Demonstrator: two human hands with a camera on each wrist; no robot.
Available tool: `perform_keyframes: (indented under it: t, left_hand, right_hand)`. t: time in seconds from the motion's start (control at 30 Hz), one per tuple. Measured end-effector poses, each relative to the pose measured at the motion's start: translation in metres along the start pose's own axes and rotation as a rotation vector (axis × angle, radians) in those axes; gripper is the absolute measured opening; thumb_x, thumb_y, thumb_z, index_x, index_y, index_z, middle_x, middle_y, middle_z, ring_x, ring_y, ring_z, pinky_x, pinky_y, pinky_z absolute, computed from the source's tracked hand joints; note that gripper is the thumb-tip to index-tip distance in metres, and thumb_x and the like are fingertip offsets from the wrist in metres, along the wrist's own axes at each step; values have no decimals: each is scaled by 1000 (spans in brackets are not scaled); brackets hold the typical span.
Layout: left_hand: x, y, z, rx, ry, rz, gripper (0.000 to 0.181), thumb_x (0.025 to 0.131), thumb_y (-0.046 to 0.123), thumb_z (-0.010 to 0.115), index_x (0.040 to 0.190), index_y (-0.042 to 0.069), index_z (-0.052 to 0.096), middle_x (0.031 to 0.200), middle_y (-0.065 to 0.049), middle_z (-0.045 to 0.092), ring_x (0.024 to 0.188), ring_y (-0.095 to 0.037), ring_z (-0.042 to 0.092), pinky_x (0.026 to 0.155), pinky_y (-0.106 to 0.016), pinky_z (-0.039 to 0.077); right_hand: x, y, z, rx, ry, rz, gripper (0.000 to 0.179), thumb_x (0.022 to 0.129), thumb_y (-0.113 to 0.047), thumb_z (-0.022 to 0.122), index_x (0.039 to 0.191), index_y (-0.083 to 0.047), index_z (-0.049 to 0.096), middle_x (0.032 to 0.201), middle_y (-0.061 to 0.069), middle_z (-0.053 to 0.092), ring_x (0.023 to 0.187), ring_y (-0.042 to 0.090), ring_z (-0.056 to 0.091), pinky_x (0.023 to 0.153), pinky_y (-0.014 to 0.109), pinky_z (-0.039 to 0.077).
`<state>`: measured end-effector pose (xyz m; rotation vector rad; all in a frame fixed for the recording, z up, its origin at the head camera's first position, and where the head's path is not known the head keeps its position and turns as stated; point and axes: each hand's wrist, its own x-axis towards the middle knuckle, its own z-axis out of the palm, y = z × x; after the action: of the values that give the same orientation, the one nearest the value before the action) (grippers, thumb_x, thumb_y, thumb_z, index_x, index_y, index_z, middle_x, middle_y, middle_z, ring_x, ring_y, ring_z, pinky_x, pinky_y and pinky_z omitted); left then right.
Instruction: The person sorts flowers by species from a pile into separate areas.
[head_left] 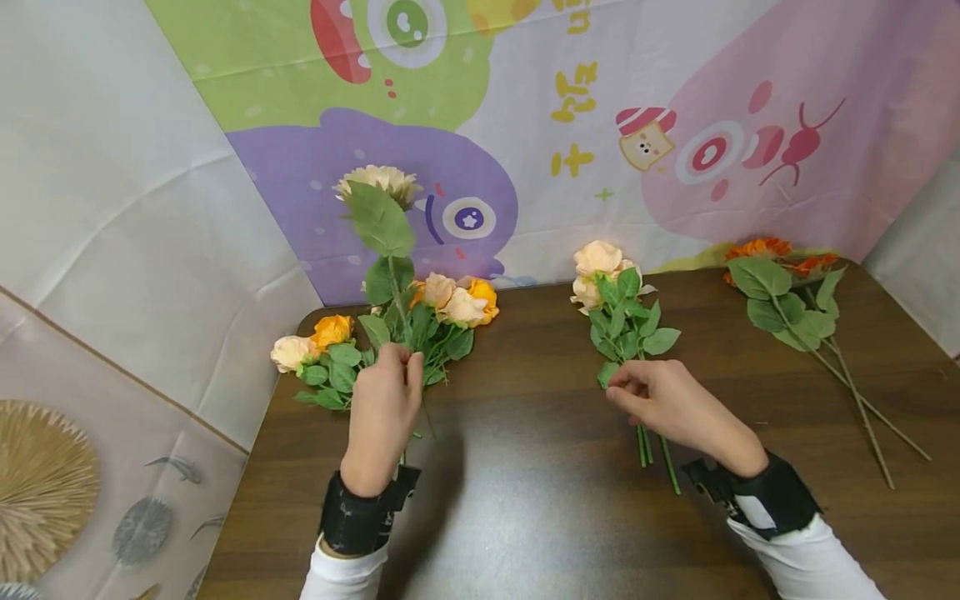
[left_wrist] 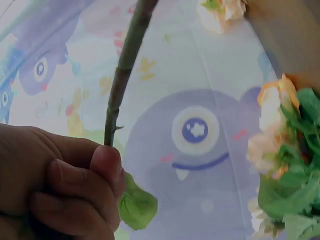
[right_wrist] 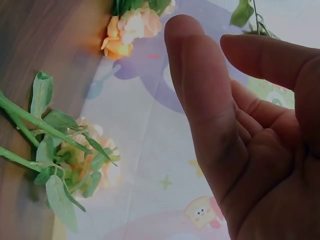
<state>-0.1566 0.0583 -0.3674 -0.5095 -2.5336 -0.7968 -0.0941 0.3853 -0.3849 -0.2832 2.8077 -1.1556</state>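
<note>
My left hand pinches the stem of a cream many-petalled flower between thumb and fingers. Its bloom stands upright against the backdrop, with a broad leaf just below. Behind that hand lie peach and orange roses, their stems partly hidden by it. The right hand hovers over the stems of a bunch of peach roses. In the right wrist view, a gap shows between its thumb and loosely bent fingers, with nothing in between.
Two orange flowers with crossed stems lie at the right of the brown table. A peach rose and an orange rose reach the table's left edge. A cartoon-printed cloth hangs behind.
</note>
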Motion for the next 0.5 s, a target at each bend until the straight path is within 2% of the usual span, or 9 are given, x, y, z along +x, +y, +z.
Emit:
perform_keyframes:
  t: [0.13,0.3,0.5]
  left_hand:
    - [-2,8,5,-13,-31,36,14,93,13,52,87,1,51,54,-6,50,39,-12,39,35,-29,33]
    - [-6,18,12,-39,-58,88,12,93,13,54,89,1,53,57,-5,52,42,-11,41,36,-29,36]
    - [-12,31,21,-100,-72,205,9,91,10,56,90,1,53,59,-2,53,44,-10,42,38,-26,37]
  right_hand:
    - [-1,-1,0,-4,8,-15,9,88,-18,61,94,-12,65,66,-3,63,56,16,60,46,32,48]
    - [-1,-2,0,2,4,-28,10,88,-19,61,95,-13,65,68,-3,64,56,12,59,47,32,49]
    - [-2,-3,3,21,-27,-61,12,88,-20,62,98,-14,64,76,-2,66,61,8,58,52,32,51]
